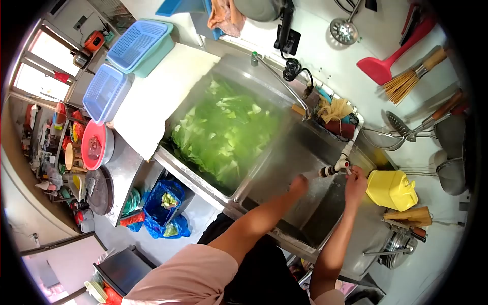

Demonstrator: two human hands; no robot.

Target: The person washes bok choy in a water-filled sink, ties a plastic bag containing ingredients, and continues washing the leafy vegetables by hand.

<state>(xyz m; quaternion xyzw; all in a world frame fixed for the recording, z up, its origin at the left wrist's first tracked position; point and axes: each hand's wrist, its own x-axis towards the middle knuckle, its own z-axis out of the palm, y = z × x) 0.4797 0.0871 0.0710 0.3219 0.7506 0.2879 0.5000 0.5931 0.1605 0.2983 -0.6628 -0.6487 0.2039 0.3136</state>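
Note:
My right hand (356,179) is closed on the handle of a white faucet (341,163) on the sink's right side. Over the right sink basin (315,195), my left hand (299,185) is near the dark faucet spout, blurred, its fingers unclear. Whether it holds anything cannot be made out. In the left basin, leafy green vegetables (223,132) float in cloudy green water that fills most of it. A second metal faucet (284,84) arches above the divider between the basins.
Blue plastic baskets (105,93) stand by a white board (165,86) at left. A yellow jug (390,189) stands beside the right basin. A blue bag (161,206) of scraps sits below the counter. Wall utensils include a red spatula (378,68) and a brush (404,86).

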